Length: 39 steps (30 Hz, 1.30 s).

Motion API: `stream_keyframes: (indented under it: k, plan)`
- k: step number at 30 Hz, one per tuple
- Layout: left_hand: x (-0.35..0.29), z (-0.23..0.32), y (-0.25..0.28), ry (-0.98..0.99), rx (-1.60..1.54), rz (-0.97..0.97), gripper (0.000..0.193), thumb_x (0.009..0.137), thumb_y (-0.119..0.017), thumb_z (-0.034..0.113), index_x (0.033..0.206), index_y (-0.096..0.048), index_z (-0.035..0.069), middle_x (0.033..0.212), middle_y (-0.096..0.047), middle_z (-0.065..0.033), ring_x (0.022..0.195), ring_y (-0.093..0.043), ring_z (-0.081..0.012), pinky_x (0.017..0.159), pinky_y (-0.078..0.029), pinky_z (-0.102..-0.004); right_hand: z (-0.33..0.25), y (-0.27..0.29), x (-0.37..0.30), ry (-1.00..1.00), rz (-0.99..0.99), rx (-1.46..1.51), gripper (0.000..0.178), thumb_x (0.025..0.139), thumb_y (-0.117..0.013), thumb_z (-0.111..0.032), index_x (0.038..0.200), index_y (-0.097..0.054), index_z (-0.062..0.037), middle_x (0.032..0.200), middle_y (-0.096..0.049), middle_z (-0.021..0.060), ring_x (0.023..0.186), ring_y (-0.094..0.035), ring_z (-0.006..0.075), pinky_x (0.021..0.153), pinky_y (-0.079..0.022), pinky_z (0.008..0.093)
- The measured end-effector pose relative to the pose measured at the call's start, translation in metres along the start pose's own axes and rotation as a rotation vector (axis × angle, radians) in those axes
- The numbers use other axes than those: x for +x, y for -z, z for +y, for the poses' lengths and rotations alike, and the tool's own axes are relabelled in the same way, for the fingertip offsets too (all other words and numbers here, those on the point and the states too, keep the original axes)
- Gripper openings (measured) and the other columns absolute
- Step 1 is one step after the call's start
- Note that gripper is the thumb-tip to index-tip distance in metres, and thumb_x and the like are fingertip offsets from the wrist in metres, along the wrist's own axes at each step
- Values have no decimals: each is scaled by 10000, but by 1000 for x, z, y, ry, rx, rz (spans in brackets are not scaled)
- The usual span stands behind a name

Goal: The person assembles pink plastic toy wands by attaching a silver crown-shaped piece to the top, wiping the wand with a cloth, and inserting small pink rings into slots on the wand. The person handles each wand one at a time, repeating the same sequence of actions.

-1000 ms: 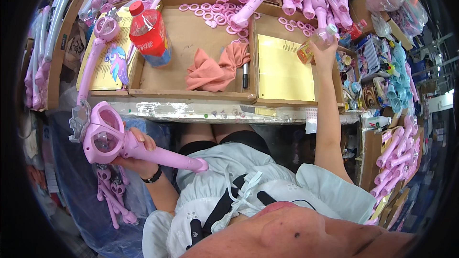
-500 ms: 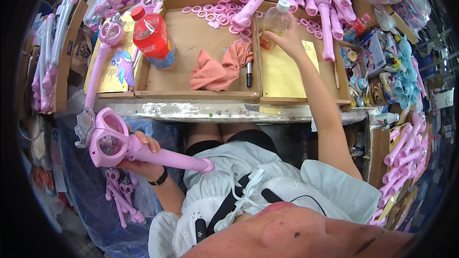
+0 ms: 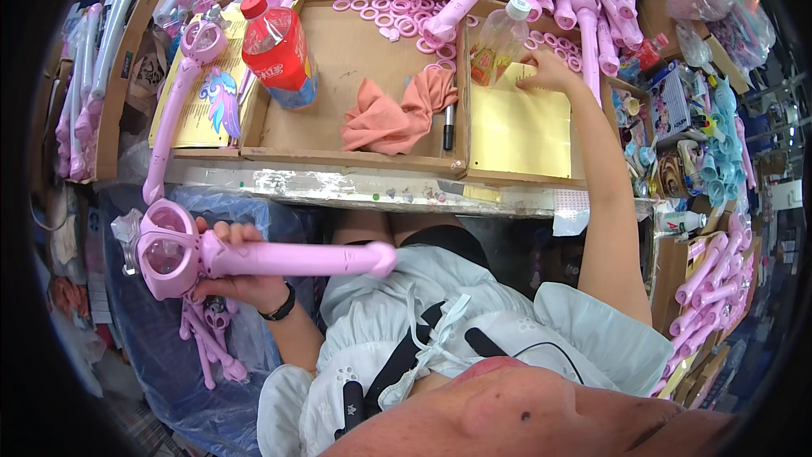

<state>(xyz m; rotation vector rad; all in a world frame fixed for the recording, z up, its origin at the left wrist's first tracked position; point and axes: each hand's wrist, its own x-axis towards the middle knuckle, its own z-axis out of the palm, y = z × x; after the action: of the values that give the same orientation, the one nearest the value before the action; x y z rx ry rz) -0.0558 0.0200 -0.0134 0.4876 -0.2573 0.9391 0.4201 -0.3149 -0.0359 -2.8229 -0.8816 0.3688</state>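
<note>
Over the bin (image 3: 182, 410) on our left, we hold the wand (image 3: 288, 259) in our left hand (image 3: 245, 286), fingers wrapped round its neck, the handle pointing right across our lap. With one hand bearing it, a slackened grip could drop it onto the small wands (image 3: 207, 347) below. Further right, at the table (image 3: 296, 182), our right hand (image 3: 554, 74) is empty, fingers loosely spread above the yellow sheet (image 3: 524, 131) and beside the clear bottle (image 3: 497, 44); we cannot tell whether the fingertips touch it. A careless brush could topple the bottle, and a loose cap might then wet the sheet. As for containers, again from the left, the blue-lined bin has the small wands in it. The left tray (image 3: 207, 153) holds paper (image 3: 199, 127), a winged piece (image 3: 222, 103) and another wand (image 3: 176, 118). In the middle tray (image 3: 326, 114) we see the red bottle (image 3: 281, 55), the cloth (image 3: 393, 114), pink rings (image 3: 404, 24) and the marker (image 3: 449, 127). The right tray (image 3: 520, 179) holds the sheet, the clear bottle and more rings. At far right, a box (image 3: 668, 269) is heaped with pink wands (image 3: 715, 275).
</note>
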Motion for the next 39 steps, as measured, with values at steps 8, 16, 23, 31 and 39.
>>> stream_keyframes:
  k: [8,16,23,31,39]
  plan:
    - [-9,1,-9,132,-399,283,687,717,-775,111,1326,-460,141,1338,-444,-103,1351,-245,-338,1111,-37,-609,-9,-50,-27,171,559,-117,345,791,-650,-289,1088,-626,-115,1047,-577,110,1048,-490,305,946,-328,427]
    - [-15,-13,-13,233,-426,245,703,723,-761,69,1337,-439,186,1374,-451,-113,1390,-175,-366,1115,-40,-598,-18,-58,-37,256,769,-80,269,802,-623,-166,1057,-651,-85,981,-607,118,943,-549,300,843,-426,412]
    - [-15,-16,-13,237,-431,204,702,728,-762,89,1340,-435,191,1374,-450,-110,1385,-194,-364,1122,-53,-590,-22,-59,-40,227,773,-30,213,812,-618,-161,997,-679,-74,962,-628,114,909,-579,293,791,-465,389]
    - [-18,-16,-8,214,-339,292,731,720,-775,126,1358,-431,223,1384,-435,-120,1385,-179,-382,1130,-77,-565,11,-64,-34,-22,761,959,352,932,-525,-278,891,-680,34,992,-644,100,951,-580,177,810,-463,325]
    - [-18,-20,-12,248,-326,215,762,734,-752,224,1391,-371,284,1440,-374,-55,1379,-205,-359,1086,-98,-657,19,-38,-24,58,1130,839,380,945,-526,-324,892,-622,40,971,-607,124,956,-547,206,859,-429,321]
